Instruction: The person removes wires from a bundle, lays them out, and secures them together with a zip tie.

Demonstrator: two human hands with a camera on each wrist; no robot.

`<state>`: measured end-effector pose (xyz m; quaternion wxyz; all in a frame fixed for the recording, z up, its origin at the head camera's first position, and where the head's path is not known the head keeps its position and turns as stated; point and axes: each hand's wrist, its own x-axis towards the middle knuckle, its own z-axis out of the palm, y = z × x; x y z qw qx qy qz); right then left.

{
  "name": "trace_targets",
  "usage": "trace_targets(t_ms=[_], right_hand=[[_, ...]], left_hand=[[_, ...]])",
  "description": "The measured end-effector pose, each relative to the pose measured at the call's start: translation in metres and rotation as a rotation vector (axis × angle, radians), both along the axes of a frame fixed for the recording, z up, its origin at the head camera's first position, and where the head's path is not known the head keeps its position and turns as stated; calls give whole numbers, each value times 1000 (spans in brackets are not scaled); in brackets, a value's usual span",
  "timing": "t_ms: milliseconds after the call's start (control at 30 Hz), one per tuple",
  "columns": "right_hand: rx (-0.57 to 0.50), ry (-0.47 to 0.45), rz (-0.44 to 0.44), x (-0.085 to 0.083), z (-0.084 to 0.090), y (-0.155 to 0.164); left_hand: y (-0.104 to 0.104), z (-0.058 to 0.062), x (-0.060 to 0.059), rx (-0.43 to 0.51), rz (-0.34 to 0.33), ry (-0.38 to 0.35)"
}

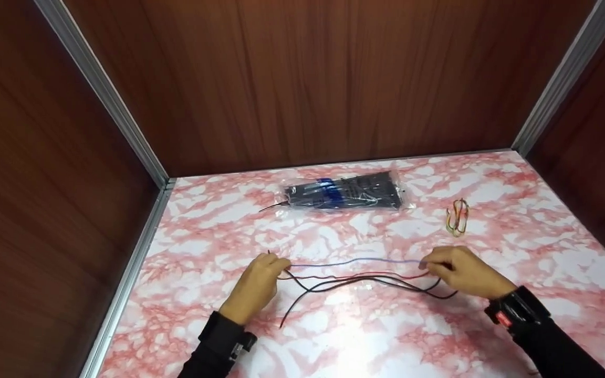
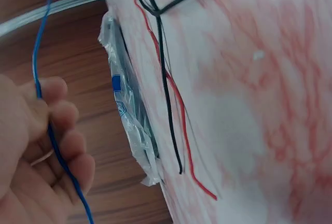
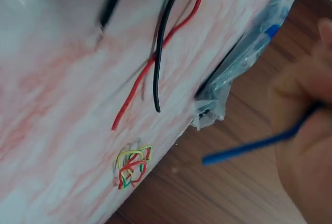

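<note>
A thin blue wire [image 1: 360, 259] runs between both hands, slightly slack, above the table. My left hand [image 1: 258, 283] pinches it near one end between thumb and fingers; in the left wrist view the blue wire [image 2: 35, 58] crosses the curled fingers. On the other side my right hand [image 1: 462, 270] grips it, and a short free end of the blue wire [image 3: 244, 150] sticks out of that hand. Below lie a red wire [image 2: 181, 115] and black wire [image 2: 167, 94], crossing each other on the table. Another stretch of black wire [image 1: 293, 307] curves towards the front.
Behind the wires lies a clear plastic bag [image 1: 371, 191] of thin black strips with a blue label. A small coiled bundle of yellow, red and green wire [image 1: 457, 218] sits at the right. Wooden panels [image 1: 302, 84] wall in the marbled table [image 1: 202, 226].
</note>
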<state>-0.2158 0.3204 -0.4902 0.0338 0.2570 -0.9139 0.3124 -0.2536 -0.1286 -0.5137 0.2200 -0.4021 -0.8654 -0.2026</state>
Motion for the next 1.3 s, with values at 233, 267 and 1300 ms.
trace_targets(t_ms=[233, 267, 1300], right_hand=[[11, -54, 80, 12, -4, 3], [-6, -53, 70, 14, -5, 5], [38, 307, -198, 20, -27, 14]], left_hand=[[6, 5, 7, 149, 104, -117], [7, 5, 8, 160, 96, -156], [14, -18, -11, 146, -25, -128]])
